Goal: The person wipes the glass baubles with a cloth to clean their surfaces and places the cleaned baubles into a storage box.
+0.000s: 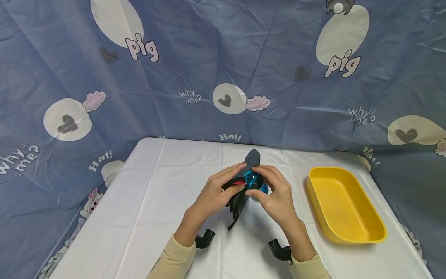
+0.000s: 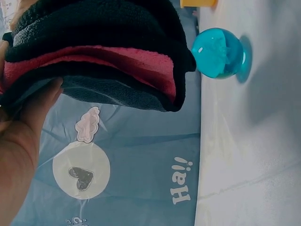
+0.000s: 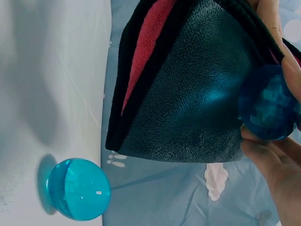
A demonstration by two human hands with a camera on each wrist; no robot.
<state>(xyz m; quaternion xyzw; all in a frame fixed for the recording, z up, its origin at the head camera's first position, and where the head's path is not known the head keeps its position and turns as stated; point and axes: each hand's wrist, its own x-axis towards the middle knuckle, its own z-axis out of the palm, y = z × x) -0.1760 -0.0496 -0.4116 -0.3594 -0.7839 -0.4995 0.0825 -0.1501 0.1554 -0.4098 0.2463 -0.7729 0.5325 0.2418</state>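
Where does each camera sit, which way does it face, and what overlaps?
Head: on the head, facing forward and down at the white table; left hand, right hand and sleeves show.
Left wrist: on that wrist, facing the dark fabric piece; the left hand shows at left.
Right wrist: on that wrist, facing that piece and the held blue ball; the right hand shows at right.
Shared: both wrist views show the dark fabric piece and another blue ball on the table.
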